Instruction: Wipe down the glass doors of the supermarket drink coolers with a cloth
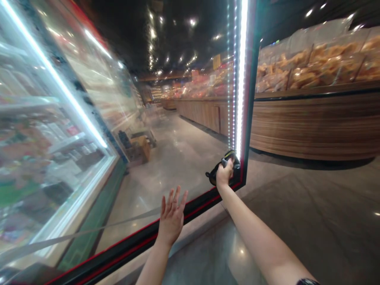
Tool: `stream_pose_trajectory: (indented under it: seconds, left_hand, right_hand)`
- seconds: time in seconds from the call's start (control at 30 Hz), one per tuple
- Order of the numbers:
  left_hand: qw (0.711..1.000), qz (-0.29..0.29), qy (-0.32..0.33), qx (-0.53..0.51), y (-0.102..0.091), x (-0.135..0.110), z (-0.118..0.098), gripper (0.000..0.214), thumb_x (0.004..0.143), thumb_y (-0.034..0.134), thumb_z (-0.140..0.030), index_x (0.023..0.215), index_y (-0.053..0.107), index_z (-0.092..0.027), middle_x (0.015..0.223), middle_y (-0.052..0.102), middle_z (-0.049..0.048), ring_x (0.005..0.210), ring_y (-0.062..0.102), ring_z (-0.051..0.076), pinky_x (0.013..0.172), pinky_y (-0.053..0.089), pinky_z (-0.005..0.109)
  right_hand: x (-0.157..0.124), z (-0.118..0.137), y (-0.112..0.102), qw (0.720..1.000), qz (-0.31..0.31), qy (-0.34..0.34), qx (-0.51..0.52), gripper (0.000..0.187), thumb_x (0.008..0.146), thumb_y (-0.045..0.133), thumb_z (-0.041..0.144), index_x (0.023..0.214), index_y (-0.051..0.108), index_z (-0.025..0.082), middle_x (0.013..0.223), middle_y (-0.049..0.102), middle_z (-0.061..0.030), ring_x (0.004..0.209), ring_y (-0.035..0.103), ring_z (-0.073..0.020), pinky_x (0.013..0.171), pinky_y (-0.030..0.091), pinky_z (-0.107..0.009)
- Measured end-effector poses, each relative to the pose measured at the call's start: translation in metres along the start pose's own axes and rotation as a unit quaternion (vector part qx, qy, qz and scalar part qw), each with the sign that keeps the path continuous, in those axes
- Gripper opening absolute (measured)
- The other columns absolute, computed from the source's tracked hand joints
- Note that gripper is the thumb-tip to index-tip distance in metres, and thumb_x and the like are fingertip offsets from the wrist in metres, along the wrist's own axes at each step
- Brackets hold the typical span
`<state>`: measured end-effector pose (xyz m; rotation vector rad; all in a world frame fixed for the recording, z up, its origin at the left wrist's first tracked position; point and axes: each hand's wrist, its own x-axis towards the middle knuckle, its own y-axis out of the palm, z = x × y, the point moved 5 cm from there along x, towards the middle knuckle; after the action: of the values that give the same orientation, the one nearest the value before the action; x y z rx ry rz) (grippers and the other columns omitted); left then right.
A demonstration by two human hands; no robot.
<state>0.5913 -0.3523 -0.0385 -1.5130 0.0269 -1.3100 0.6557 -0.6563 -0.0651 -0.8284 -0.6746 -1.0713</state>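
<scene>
A fridge's glass door [184,150] stands swung out in front of me, with a black and red frame [204,199] and a lit strip [242,79] along its far side. My right hand [225,173] is wrapped around a small black object with a yellow-green edge [213,177], held at the door's lower right corner. A loop sticks out from its left end; its kind is unclear. My left hand [171,222] is raised with fingers spread, overlapping the door's bottom rail. Whether it touches the glass, I cannot tell.
At left is a lit fridge [56,138] with blurred goods on shelves. Through the glass, a brown box [142,147] stands near the cabinets. To the right, a curved wood-panelled counter [311,126] bears heaped packaged goods [320,65]. The floor [297,198] is shiny grey.
</scene>
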Motion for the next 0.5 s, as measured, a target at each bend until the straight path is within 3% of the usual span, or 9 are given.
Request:
stream_pose_trajectory:
  seconds: [0.1,0.23,0.4,0.5]
  left_hand:
    - [1.000,0.002,-0.002,0.000,-0.001,-0.001,0.000,0.082,0.089,0.053,-0.006,0.161,0.023,-0.030,0.168,0.023,0.0073,0.157,0.014,0.025,0.129,0.009,0.049]
    - [1.000,0.006,-0.028,-0.001,0.001,-0.006,0.005,0.082,0.089,0.050,-0.005,0.161,0.021,-0.032,0.168,0.022,0.0065,0.157,0.014,0.026,0.128,0.007,0.053]
    - [0.998,-0.012,-0.061,0.014,0.003,-0.014,0.012,0.082,0.090,0.048,-0.005,0.161,0.018,-0.033,0.169,0.020,0.0065,0.156,0.016,0.027,0.127,0.006,0.057]
    - [0.997,-0.036,-0.060,0.022,0.005,-0.018,0.012,0.081,0.091,0.047,-0.004,0.161,0.018,-0.033,0.169,0.019,0.0064,0.156,0.016,0.025,0.128,0.006,0.056]
  right_hand:
    - [-0.009,-0.011,-0.011,0.993,-0.090,0.079,-0.010,0.075,0.092,0.035,0.022,0.162,0.009,0.013,0.156,0.037,-0.0269,0.149,0.034,-0.0327,0.116,0.034,-0.059]
    - [-0.049,-0.014,-0.028,0.987,-0.122,0.102,-0.002,0.074,0.092,0.030,0.020,0.162,0.005,0.014,0.152,0.043,-0.0247,0.145,0.041,-0.0297,0.113,0.041,-0.056]
    - [-0.070,0.023,-0.012,0.989,-0.102,0.104,0.013,0.070,0.095,0.028,0.020,0.163,0.010,0.012,0.157,0.037,-0.0254,0.147,0.037,-0.0334,0.114,0.038,-0.058]
    - [-0.081,0.063,0.009,0.998,-0.010,0.056,-0.011,0.070,0.094,0.040,0.021,0.162,0.022,0.016,0.162,0.031,-0.0225,0.151,0.028,-0.0375,0.116,0.033,-0.063]
